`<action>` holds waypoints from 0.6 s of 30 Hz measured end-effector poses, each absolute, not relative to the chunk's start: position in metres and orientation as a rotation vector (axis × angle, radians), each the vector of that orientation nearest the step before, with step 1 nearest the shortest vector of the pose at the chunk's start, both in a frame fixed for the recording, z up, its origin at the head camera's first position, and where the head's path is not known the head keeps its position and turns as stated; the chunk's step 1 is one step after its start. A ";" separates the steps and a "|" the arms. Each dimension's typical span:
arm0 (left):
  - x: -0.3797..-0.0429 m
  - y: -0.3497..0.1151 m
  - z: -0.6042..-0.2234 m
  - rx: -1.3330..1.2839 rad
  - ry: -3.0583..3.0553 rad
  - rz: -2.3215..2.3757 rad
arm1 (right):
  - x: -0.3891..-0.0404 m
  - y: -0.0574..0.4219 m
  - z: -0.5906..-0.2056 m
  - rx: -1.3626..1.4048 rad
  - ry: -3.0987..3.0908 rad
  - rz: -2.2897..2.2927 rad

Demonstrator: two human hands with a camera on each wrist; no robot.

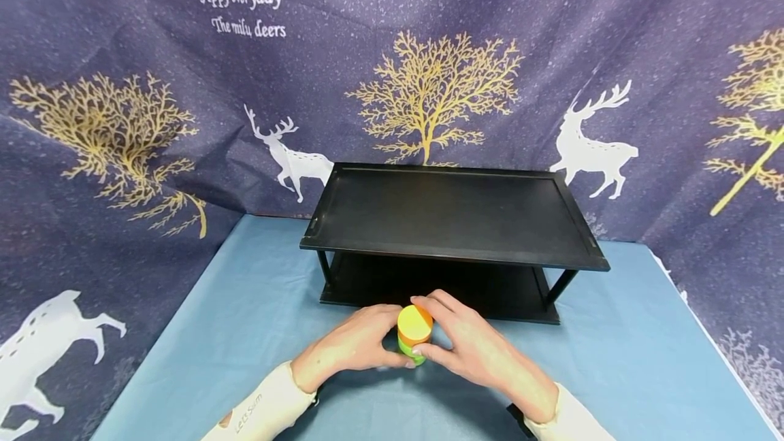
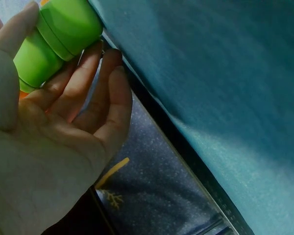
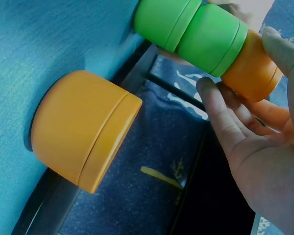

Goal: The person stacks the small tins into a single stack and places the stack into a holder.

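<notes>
Between the left hand (image 1: 355,342) and the right hand (image 1: 471,347), two stacked green cups (image 3: 211,40) are clasped by the former, the topmost orange cup (image 1: 414,325) pinched by the latter.

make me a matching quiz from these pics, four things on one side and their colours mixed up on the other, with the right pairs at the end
Things
1. top piece of the stack
2. two-level rack
3. bottom piece of the stack
4. table covering

Colours
A. green
B. blue
C. orange
D. black

Right pairs: 1-C, 2-D, 3-A, 4-B
</notes>
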State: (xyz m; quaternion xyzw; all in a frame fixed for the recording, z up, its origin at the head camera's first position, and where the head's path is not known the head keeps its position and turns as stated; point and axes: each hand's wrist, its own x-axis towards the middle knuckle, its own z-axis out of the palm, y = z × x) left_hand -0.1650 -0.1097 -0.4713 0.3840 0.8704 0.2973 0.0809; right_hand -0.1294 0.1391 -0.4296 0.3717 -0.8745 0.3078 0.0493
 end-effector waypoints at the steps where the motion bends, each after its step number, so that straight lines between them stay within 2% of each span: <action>1: -0.165 -0.110 -0.471 1.146 2.604 0.886 | -0.129 0.139 -0.430 1.134 -2.661 0.936; 18: -0.165 -0.110 -0.471 1.125 2.598 0.885 | -0.129 0.141 -0.430 1.129 -2.672 0.941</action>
